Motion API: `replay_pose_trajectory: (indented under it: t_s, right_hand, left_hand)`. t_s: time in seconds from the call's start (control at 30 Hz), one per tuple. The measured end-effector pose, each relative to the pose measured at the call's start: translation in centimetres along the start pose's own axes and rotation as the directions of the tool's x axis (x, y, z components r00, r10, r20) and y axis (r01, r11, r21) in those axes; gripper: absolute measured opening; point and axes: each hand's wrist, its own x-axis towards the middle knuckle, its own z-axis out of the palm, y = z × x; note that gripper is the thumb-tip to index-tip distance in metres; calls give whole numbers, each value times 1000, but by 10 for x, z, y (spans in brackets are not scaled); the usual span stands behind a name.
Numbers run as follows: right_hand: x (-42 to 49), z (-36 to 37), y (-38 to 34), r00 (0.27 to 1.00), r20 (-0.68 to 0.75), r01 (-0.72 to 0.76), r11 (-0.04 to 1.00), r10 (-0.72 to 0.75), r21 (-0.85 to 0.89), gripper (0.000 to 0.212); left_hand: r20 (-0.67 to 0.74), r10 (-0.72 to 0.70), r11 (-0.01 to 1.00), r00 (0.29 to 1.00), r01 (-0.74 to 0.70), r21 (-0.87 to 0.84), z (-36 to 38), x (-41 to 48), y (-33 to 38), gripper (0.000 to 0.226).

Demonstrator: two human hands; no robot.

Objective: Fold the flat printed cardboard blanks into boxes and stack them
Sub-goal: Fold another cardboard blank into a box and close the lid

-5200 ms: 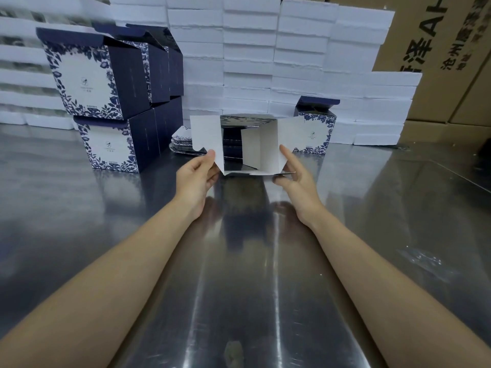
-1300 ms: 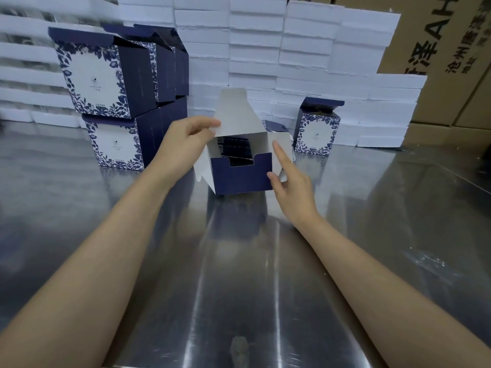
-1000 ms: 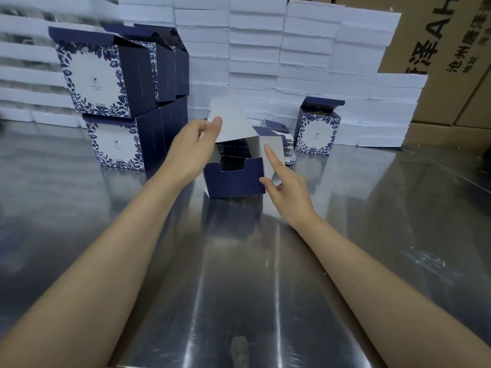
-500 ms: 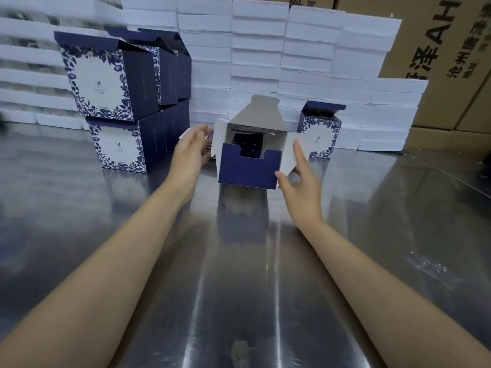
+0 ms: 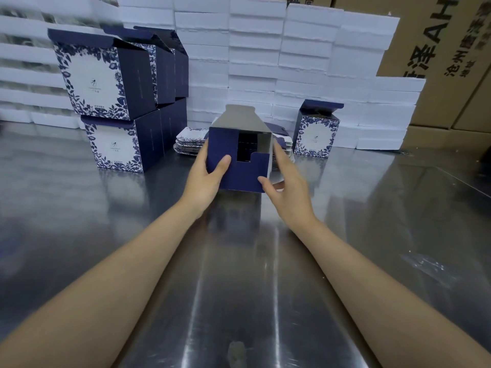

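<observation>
From the head view, we have the half-folded box (image 5: pixel 231 171) standing on the steel bench (image 5: pixel 239 288), straight ahead of us and in front of the pile of flat blanks (image 5: pixel 189 141). Our hands are apart, one on each side of it. The left hand (image 5: pixel 203 181) grips the left edge, thumb pressed on the navy front panel and fingers wrapped behind. The right hand (image 5: pixel 288 192) brackets the lower right corner, with its thumb on the front face and its fingers lying along the side flap. The tuck flap (image 5: pixel 239 116) stands open on top, its pale inside toward us, and a notch in the front shows the dark interior.

We judge this to be thin printed card: very light, stiff along its panels, weak at the scored creases, and easy to dent or scuff if we squeeze mid-panel. The coated surface probably slides readily on the polished bench, so one hand should steady it while the other folds. The best hold is at edges and corners, where two panels brace each other. Flaps we would push near their crease lines with flat fingers.

To our left, finished boxes (image 5: pixel 106 83) stand two high. A single box (image 5: pixel 316 134) stands to the right, lid ajar. Being empty and light, a stack could topple at a nudge, so we would set each one down squarely. White foam slabs (image 5: pixel 252 62) and brown cartons (image 5: pixel 438 49) line the back.
</observation>
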Motion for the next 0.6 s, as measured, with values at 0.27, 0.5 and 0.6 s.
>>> replay_pose_trajectory:
  t_s: [0.27,0.5,0.6]
  right_hand:
    - [1,0,-1,999,40,36,999,-37,15,46]
    - [3,-1,3,999,37,-42,998,40,53,40]
    - [2,-1,2,999,17,-37,998,36,41,39]
  left_hand:
    - [-34,51,998,998,-50,24,13,-12,7,53]
    - [-48,-2,1000,999,2,-2,11,-13,8,51]
    - [-54,-18,1000,998,17,-11,11,-13,8,49]
